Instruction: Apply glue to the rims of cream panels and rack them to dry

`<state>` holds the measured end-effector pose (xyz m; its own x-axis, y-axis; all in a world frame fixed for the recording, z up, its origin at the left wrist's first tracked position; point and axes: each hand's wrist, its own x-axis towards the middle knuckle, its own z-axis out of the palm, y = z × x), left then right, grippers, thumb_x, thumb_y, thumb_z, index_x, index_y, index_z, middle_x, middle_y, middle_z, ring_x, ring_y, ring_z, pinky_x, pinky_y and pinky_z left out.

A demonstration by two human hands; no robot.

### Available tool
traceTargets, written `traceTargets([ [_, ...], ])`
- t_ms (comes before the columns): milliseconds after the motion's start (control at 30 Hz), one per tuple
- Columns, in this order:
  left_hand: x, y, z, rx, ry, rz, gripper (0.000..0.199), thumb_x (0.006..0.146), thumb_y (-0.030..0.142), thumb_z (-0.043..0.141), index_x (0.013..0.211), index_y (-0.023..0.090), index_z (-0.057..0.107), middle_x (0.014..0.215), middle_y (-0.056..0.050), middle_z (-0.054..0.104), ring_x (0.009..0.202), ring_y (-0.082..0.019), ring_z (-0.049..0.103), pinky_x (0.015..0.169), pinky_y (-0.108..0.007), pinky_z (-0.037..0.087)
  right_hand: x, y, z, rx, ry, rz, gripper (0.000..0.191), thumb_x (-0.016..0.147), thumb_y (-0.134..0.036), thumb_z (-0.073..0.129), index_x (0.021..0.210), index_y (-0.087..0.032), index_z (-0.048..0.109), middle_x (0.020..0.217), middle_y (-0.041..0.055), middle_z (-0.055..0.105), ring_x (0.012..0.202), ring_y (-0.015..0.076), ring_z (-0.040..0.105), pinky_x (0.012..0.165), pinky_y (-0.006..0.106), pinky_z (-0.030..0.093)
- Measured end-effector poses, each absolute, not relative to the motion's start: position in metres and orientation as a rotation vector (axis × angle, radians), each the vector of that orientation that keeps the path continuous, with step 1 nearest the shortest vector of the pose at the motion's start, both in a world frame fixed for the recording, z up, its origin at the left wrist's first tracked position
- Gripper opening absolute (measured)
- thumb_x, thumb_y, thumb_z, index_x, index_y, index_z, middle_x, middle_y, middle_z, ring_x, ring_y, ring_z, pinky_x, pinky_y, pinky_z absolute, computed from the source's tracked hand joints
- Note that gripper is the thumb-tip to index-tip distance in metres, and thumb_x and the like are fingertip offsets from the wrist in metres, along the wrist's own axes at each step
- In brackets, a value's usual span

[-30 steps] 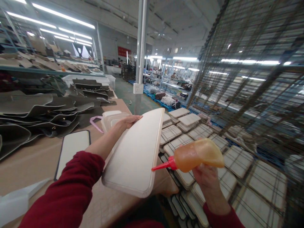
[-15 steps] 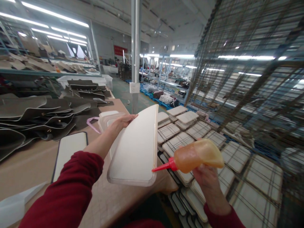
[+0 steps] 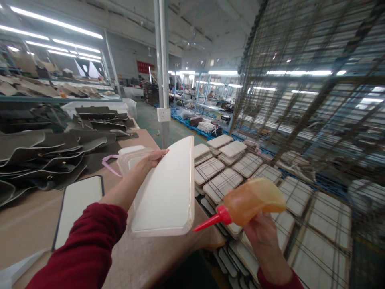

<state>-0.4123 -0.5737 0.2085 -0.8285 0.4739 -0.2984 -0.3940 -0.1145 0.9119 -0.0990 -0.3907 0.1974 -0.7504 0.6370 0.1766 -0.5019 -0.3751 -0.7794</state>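
My left hand grips the far left edge of a white panel with rounded corners, tilted up above the brown table. A glossy line runs along the panel's right edge. In my right hand is a squeeze bottle of amber liquid, lying nearly level, with its red nozzle pointing left. The nozzle tip is just right of the panel's lower right corner, slightly apart from it.
Dark grey pieces are heaped at the left. A dark-edged white panel lies on the table near more stacked panels. Wire racks holding many white panels stand at the right, below a raised wire grid.
The nozzle tip has left the panel's right edge and sits slightly lower, past the corner. The glossy line now reaches the lower corner. The whole view has shifted a little.
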Motion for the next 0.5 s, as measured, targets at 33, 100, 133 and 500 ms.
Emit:
traceTargets([
  [33, -0.412, -0.573, 0.209, 0.037, 1.614, 1.992, 0.022, 0.087, 0.015, 0.052, 0.102, 0.008, 0.066, 0.068, -0.009, 0.072, 0.051, -0.019, 0.063, 0.05, -0.029, 0.052, -0.101, -0.388, 0.198, -0.226, -1.081, 2.138, 0.062, 0.045, -0.047, 0.086, 0.102, -0.027, 0.069, 0.095, 0.0074, 0.074, 0.097, 0.0315, 0.066, 0.094, 0.054, 0.047],
  [100, -0.409, -0.568, 0.211, -0.05, 1.647, 2.026, 0.022, 0.088, 0.013, 0.049, 0.1, 0.009, 0.066, 0.065, -0.007, 0.071, 0.049, -0.017, 0.061, 0.05, -0.027, 0.052, -0.106, -0.381, 0.198, -0.27, -0.942, 2.117, 0.054, 0.051, -0.05, 0.084, 0.098, -0.026, 0.07, 0.095, 0.0064, 0.074, 0.101, 0.0286, 0.065, 0.096, 0.048, 0.048],
  [133, -0.407, -0.565, 0.211, -0.078, 1.658, 2.061, 0.021, 0.089, 0.013, 0.048, 0.098, 0.01, 0.066, 0.064, -0.005, 0.07, 0.049, -0.016, 0.06, 0.051, -0.025, 0.052, -0.108, -0.376, 0.197, -0.287, -0.873, 2.113, 0.05, 0.054, -0.049, 0.083, 0.097, -0.026, 0.071, 0.096, 0.0056, 0.074, 0.102, 0.0266, 0.064, 0.096, 0.045, 0.049],
  [500, -0.375, -0.508, 0.166, -0.306, 1.697, 2.495, 0.016, 0.088, 0.012, 0.047, 0.099, 0.02, 0.056, 0.074, 0.002, 0.064, 0.066, -0.009, 0.063, 0.067, -0.016, 0.051, -0.076, -0.35, 0.121, -0.291, -0.519, 2.345, 0.028, 0.061, -0.032, 0.084, 0.085, -0.021, 0.074, 0.089, 0.0053, 0.076, 0.086, 0.0185, 0.071, 0.08, 0.024, 0.058],
])
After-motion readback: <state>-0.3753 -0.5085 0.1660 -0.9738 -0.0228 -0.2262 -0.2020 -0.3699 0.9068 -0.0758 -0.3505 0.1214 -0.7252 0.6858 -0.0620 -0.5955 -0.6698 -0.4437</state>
